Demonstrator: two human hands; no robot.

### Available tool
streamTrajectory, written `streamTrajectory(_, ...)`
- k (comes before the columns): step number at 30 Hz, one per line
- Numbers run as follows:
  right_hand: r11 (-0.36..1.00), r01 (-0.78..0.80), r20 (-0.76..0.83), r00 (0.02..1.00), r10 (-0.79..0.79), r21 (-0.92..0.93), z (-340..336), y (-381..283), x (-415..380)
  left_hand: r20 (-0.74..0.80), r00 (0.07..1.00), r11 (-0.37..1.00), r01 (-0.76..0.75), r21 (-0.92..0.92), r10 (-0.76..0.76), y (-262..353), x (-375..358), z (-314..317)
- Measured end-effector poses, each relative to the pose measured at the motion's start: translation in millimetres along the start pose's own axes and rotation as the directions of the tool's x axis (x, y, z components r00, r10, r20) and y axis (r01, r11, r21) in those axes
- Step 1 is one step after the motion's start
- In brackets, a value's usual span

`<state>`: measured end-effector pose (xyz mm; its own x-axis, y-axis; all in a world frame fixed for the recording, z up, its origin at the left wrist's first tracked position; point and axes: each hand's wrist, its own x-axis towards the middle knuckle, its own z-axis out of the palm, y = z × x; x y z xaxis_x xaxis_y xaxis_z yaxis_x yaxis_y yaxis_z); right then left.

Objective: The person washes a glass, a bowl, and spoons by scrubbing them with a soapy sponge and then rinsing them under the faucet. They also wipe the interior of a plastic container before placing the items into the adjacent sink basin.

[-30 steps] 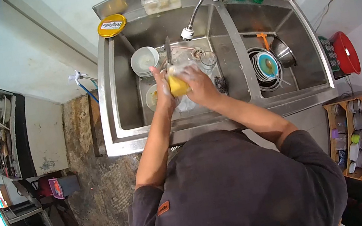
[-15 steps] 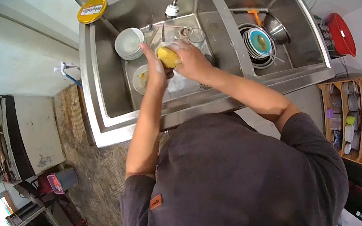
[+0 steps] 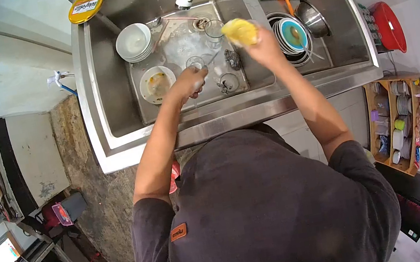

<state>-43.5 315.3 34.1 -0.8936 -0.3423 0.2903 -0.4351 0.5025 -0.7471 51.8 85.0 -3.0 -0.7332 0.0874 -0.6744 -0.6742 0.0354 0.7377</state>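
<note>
In the head view, my left hand (image 3: 188,85) is closed low over the left sink basin. A thin metal utensil (image 3: 210,58) sticks out of its fingers towards the upper right; its kind cannot be made out. Just beyond those fingers is a clear drinking glass (image 3: 195,63). My right hand (image 3: 266,48), slightly blurred, grips a soapy yellow sponge (image 3: 239,32) above the divider between the basins. Left of my left hand sits a white bowl (image 3: 157,84) with food scraps and liquid. Behind it is a stack of white bowls (image 3: 132,40).
Near the basin's right wall lie a dark scouring pad (image 3: 232,59) and another glass (image 3: 228,82). A faucet (image 3: 184,0) hangs over the back. The right basin holds stacked dishes (image 3: 291,37) and a metal pot (image 3: 312,19). A yellow lid (image 3: 86,7) rests on the rim.
My hands have moved apart. The right carried the sponge rightward and up, towards the divider; the left lowered with the utensil. The view has shifted slightly.
</note>
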Motion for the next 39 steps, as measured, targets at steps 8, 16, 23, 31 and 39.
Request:
streamTrajectory(8,0.985,0.117,-0.106,0.986,-0.131,-0.125,-16,32,3,0.353,0.916,0.246,-0.392,0.887,0.189,-60,117,-17)
streamTrajectory(16,0.922,0.137,-0.046,0.985,-0.165,-0.362,-10,34,10,0.368,0.881,0.457,-0.207,0.865,-0.298,-61,132,-10)
streamTrajectory(23,0.937,0.133,-0.051,0.986,-0.158,-0.323,-10,29,13,0.177,0.744,0.637,0.394,0.663,-0.644,-131,190,-21)
streamTrajectory(31,0.940,0.111,-0.003,0.993,-0.118,-0.324,-11,27,18,0.219,0.876,0.372,-0.049,0.927,-0.430,-139,189,-3)
streamTrajectory(39,0.948,0.085,0.013,0.996,-0.085,-0.306,-10,26,25,0.268,0.734,0.528,0.143,0.837,-0.624,-26,192,-48)
